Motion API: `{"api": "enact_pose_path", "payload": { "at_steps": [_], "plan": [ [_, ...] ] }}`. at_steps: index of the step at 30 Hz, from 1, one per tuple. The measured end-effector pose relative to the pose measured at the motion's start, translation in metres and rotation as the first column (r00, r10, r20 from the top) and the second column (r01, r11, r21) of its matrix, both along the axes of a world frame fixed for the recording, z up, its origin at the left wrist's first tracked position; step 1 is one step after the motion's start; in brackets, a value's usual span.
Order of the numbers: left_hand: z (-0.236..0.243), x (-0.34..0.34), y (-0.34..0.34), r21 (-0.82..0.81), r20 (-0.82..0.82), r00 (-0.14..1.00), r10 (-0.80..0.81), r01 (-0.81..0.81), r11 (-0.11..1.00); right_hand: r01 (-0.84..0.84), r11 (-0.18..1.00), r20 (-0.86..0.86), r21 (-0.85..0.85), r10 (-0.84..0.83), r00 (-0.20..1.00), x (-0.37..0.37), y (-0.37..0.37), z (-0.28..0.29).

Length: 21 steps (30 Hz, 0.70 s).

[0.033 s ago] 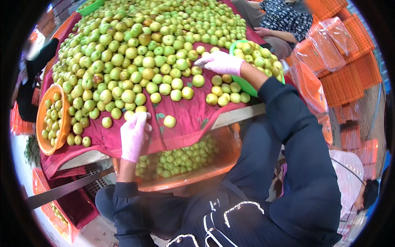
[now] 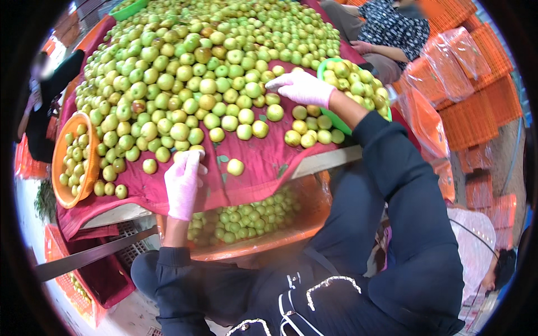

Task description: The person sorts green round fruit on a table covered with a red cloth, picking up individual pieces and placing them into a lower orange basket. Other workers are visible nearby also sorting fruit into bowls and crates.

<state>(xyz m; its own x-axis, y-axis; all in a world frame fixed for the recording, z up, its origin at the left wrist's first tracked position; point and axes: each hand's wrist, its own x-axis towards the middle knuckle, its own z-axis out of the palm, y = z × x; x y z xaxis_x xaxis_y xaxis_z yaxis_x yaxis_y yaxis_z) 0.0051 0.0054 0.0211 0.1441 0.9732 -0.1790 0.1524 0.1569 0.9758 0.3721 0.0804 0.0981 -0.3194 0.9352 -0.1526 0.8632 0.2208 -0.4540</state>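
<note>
A wide heap of small round green-yellow fruits, which look like jujubes, covers a red cloth on a table. My left hand, in a pale pink glove, is at the heap's near edge. Its fingertips point at a fruit, with the thumb apart; whether they touch it is hard to see. My right hand, gloved too, reaches leftward over the heap's right side, fingers stretched out, palm hidden. Under that forearm stands a green basket full of fruit. A single fruit lies between my hands.
An orange basket of fruit stands at the table's left end. Below the front edge sits an orange crate holding more fruit. Orange crates are stacked at right. Other people sit at upper right and far left.
The whole view has shifted slightly. Both my hands keep nearly the same pose over the fruit. At far left, the other person's gloved hand shows more plainly.
</note>
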Motion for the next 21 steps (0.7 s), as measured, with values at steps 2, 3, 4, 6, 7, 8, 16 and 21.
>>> {"api": "enact_pose_path", "payload": {
  "at_steps": [2, 3, 4, 6, 7, 8, 16, 21],
  "plan": [
    [-0.005, -0.006, 0.006, 0.14, 0.094, 0.992, 0.089, -0.102, 0.985, 0.006, 0.967, -0.032, 0.253, 0.002, 0.999, -0.029, 0.001, -0.012],
    [-0.01, -0.009, 0.01, 0.258, 0.085, 0.982, 0.169, -0.186, 0.948, 0.018, 0.942, -0.03, 0.336, -0.009, 1.0, -0.045, 0.013, -0.033],
    [-0.015, -0.016, 0.016, 0.501, -0.054, 0.977, 0.208, -0.154, 0.852, 0.039, 0.943, 0.047, 0.33, -0.058, 0.997, -0.072, 0.016, -0.041],
    [-0.009, -0.023, 0.021, 0.665, -0.386, 0.851, 0.357, -0.012, 0.747, 0.068, 0.911, 0.252, 0.407, -0.184, 0.95, -0.12, -0.002, -0.057],
    [-0.011, -0.026, 0.026, 0.749, -0.497, 0.73, 0.469, 0.087, 0.657, 0.051, 0.875, 0.363, 0.481, -0.252, 0.897, -0.142, -0.014, -0.073],
    [-0.008, -0.026, 0.027, 0.73, -0.578, 0.642, 0.503, 0.132, 0.671, 0.074, 0.859, 0.284, 0.506, -0.248, 0.926, -0.156, -0.014, -0.1],
    [-0.03, -0.026, 0.027, 0.53, -0.75, 0.581, 0.316, 0.242, 0.813, -0.134, 0.941, 0.088, 0.31, 0.112, 0.99, -0.165, -0.104, -0.079],
    [-0.034, -0.024, 0.015, 0.517, -0.786, 0.527, 0.324, 0.273, 0.811, -0.031, 0.932, 0.066, 0.36, 0.008, 0.998, -0.158, -0.116, -0.079]
  ]
}}
